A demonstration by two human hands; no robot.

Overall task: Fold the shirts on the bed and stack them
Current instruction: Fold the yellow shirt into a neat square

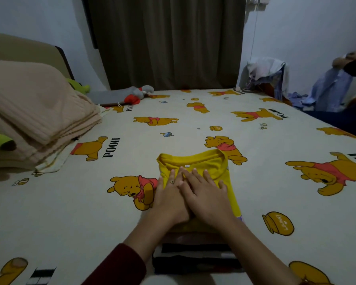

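Both hands lie flat, fingers straight, pressing the yellow shirt point(195, 163): left hand point(169, 198) and right hand point(206, 194) overlap at its middle. The shirt tops a stack point(195, 258) (collar pointing away) near the bed's point(70, 212) front edge.

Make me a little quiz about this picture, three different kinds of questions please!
1. True or false: both hands lie flat on the yellow shirt.
2. Which hand wears a ring? A) left hand B) right hand
3. Fill in: the yellow shirt sits on top of a ___ of folded clothes.

Key: 1 true; 2 A; 3 stack.
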